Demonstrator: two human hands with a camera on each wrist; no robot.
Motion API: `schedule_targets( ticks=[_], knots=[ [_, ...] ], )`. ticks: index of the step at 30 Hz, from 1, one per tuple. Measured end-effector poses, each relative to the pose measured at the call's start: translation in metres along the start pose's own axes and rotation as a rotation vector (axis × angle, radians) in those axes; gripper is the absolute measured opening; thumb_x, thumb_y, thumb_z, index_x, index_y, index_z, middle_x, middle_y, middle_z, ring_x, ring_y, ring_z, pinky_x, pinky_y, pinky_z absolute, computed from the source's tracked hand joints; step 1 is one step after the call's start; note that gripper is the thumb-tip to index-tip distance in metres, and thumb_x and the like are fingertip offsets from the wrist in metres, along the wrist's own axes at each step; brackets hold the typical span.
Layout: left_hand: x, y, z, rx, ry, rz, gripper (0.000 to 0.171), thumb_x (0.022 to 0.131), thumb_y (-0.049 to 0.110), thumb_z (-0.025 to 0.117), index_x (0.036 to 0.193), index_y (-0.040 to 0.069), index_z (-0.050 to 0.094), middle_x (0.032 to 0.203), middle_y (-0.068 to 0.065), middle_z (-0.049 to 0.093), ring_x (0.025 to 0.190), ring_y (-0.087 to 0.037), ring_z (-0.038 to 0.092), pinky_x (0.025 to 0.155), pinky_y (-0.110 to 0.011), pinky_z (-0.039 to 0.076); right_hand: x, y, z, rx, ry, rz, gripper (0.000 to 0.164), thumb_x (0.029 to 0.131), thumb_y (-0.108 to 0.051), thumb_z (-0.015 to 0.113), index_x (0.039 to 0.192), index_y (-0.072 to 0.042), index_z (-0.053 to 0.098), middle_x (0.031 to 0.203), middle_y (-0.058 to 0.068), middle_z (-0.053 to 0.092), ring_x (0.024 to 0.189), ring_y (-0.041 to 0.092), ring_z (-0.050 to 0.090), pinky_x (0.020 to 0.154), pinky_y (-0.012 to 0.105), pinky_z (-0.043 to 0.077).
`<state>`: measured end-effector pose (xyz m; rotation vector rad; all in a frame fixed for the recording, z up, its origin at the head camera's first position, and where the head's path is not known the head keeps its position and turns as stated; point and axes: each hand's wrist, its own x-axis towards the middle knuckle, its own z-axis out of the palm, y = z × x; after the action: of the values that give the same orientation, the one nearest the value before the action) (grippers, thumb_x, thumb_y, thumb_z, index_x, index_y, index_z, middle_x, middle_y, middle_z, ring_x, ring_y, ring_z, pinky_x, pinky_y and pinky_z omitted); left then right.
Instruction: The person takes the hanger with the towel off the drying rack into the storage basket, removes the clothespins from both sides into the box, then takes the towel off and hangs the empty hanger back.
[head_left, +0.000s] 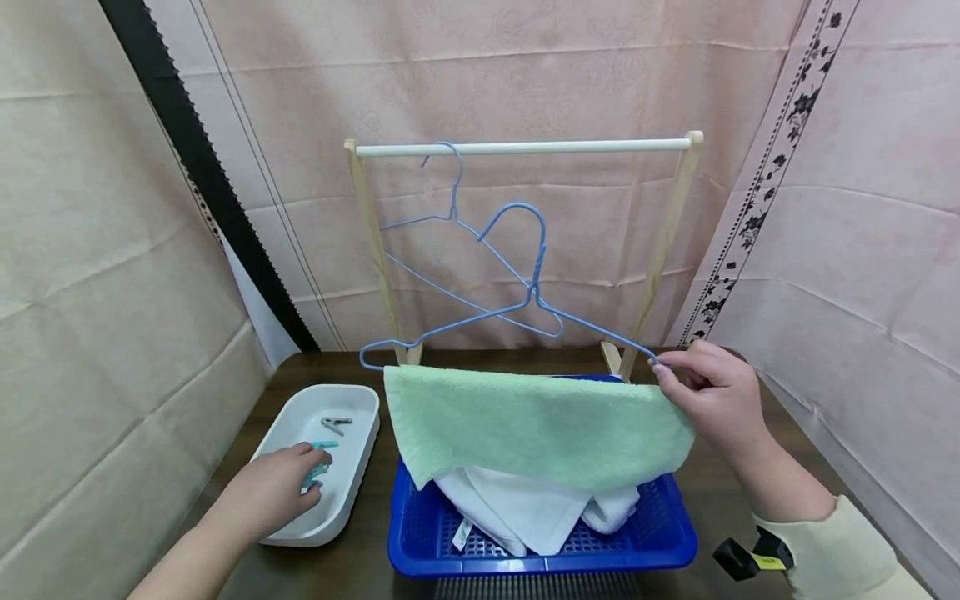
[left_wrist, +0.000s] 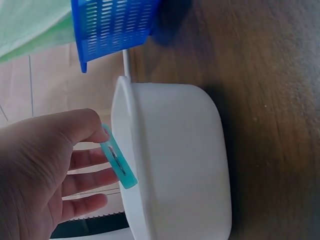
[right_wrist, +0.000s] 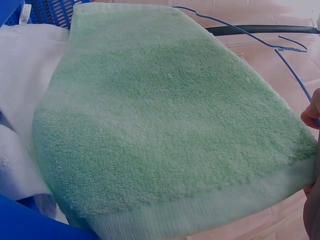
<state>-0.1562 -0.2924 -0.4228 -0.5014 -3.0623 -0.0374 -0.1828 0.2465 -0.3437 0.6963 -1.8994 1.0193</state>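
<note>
In the left wrist view, a turquoise clothespin [left_wrist: 119, 159] is pinched by the thumb and fingers of my left hand [head_left: 273, 487], beside the rim of the white tray [left_wrist: 180, 160]. My right hand [head_left: 716, 400] pinches the right end of a blue wire hanger [head_left: 537, 271]. A light green towel [head_left: 532, 429] hangs folded over this hanger and covers its lower bar. The right wrist view shows the towel's terry surface [right_wrist: 165, 120] close up, with the hanger's hook beyond it.
Under the towel stands a blue basket [head_left: 540, 567] with white cloth [head_left: 525, 508] inside. Behind is a rack with a white rail [head_left: 570, 147], from which a second blue hanger [head_left: 457, 175] hangs. A metal clip [head_left: 334, 423] lies in the white tray.
</note>
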Motion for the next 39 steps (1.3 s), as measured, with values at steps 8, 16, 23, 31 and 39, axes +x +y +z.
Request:
schedule_targets(
  ticks=[8, 16, 23, 31, 39],
  knots=[
    [0.001, -0.008, 0.011, -0.029, -0.038, 0.029, 0.027, 0.078, 0.021, 0.081, 0.103, 0.016, 0.071, 0.097, 0.002, 0.067, 0.084, -0.023, 0.066, 0.075, -0.045, 0.053, 0.003, -0.013, 0.001, 0.014, 0.018, -0.005, 0.016, 0.067, 0.02, 0.07, 0.077, 0.007, 0.072, 0.058, -0.003, 0.036, 0.057, 0.001, 0.031, 0.049, 0.02, 0.024],
    [0.007, -0.018, 0.018, -0.049, -0.17, -0.024, 0.026, 0.077, 0.018, 0.081, 0.102, 0.016, 0.072, 0.095, 0.002, 0.065, 0.081, -0.019, 0.061, 0.076, -0.046, 0.052, 0.003, -0.008, 0.002, -0.006, 0.013, 0.006, 0.016, 0.066, 0.02, 0.071, 0.076, 0.007, 0.072, 0.058, -0.004, 0.036, 0.057, 0.001, 0.032, 0.05, 0.02, 0.024],
    [0.01, -0.023, 0.022, -0.046, -0.262, -0.078, 0.024, 0.078, 0.014, 0.081, 0.099, 0.018, 0.072, 0.09, 0.003, 0.062, 0.072, -0.016, 0.052, 0.069, -0.041, 0.048, 0.007, -0.017, 0.003, 0.004, 0.017, 0.0, 0.014, 0.067, 0.018, 0.069, 0.076, 0.008, 0.071, 0.058, -0.003, 0.035, 0.057, 0.0, 0.031, 0.05, 0.02, 0.024],
    [0.009, -0.026, 0.026, -0.049, -0.272, -0.083, 0.024, 0.076, 0.006, 0.078, 0.095, 0.018, 0.071, 0.086, 0.003, 0.061, 0.069, -0.018, 0.047, 0.066, -0.039, 0.045, 0.005, -0.009, 0.003, 0.012, 0.019, 0.011, 0.016, 0.066, 0.019, 0.07, 0.076, 0.007, 0.072, 0.059, -0.003, 0.035, 0.058, 0.001, 0.032, 0.049, 0.02, 0.023],
    [0.006, -0.028, 0.033, -0.041, -0.246, -0.053, 0.027, 0.073, 0.002, 0.076, 0.092, 0.02, 0.071, 0.082, 0.004, 0.057, 0.066, -0.018, 0.045, 0.064, -0.038, 0.043, 0.002, -0.003, 0.0, -0.009, -0.011, 0.025, 0.019, 0.069, 0.016, 0.073, 0.08, 0.001, 0.075, 0.06, -0.005, 0.039, 0.057, 0.003, 0.034, 0.049, 0.02, 0.026]
  ],
)
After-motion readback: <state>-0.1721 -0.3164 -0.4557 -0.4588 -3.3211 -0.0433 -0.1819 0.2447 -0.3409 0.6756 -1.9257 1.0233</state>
